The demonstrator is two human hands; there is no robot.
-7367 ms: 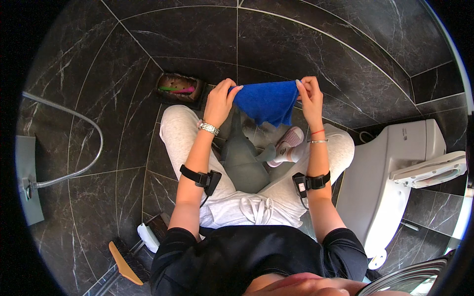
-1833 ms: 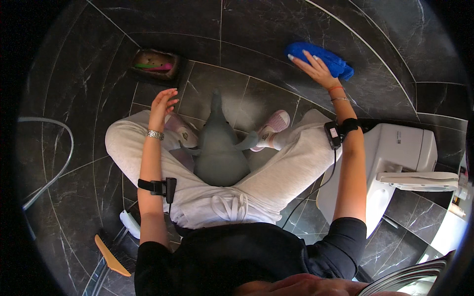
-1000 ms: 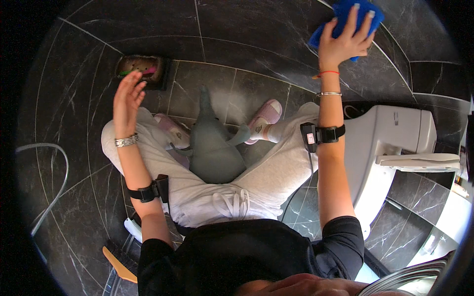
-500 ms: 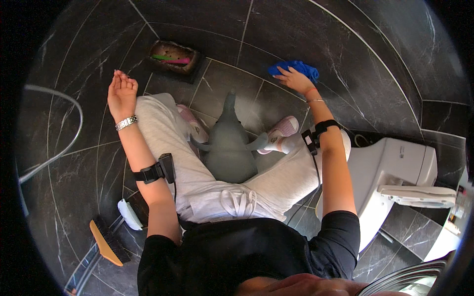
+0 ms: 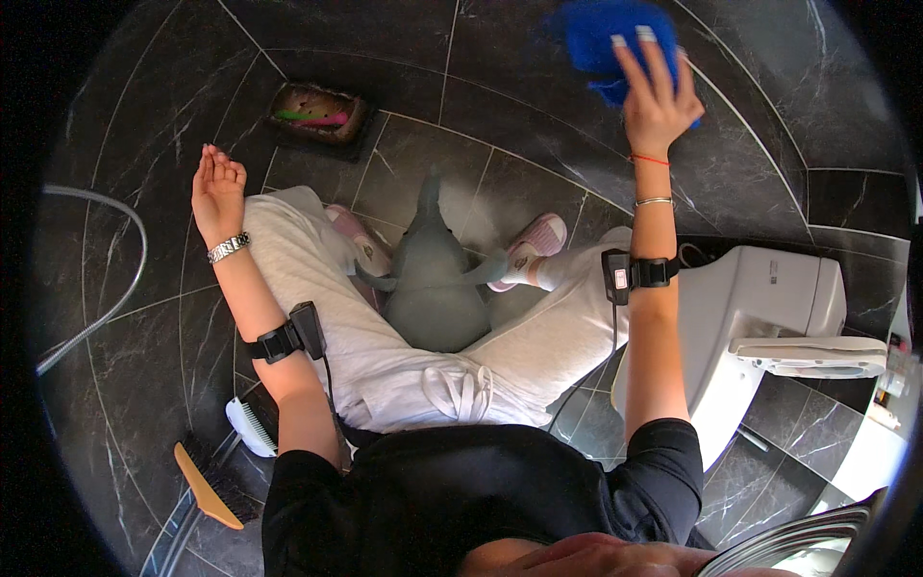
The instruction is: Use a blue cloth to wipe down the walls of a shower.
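Observation:
My right hand (image 5: pixel 661 96) presses a bright blue cloth (image 5: pixel 601 43) against the dark marbled wall (image 5: pixel 538 96) at the far right. Its fingers lie spread over the cloth, which bunches out beyond them and is slightly blurred. My left hand (image 5: pixel 219 195) is palm up by my left knee, fingers loosely curved, holding nothing. Between my legs stands a rounded grey object (image 5: pixel 437 288) with a long, narrow snout-like front and two curved side pieces; what it is I cannot tell.
A brown rectangular holder (image 5: pixel 363 130) with green and pink items sits by the far wall. At the left hang a shower hose (image 5: pixel 139 240), a white brush (image 5: pixel 252 427) and a wooden-backed brush (image 5: pixel 207 486). A white toilet (image 5: pixel 769 288) stands at my right.
My right arm has stretched out, carrying the blue cloth farther up and to the right along the wall. My left hand keeps its palm-up pose. The whole view has shifted slightly.

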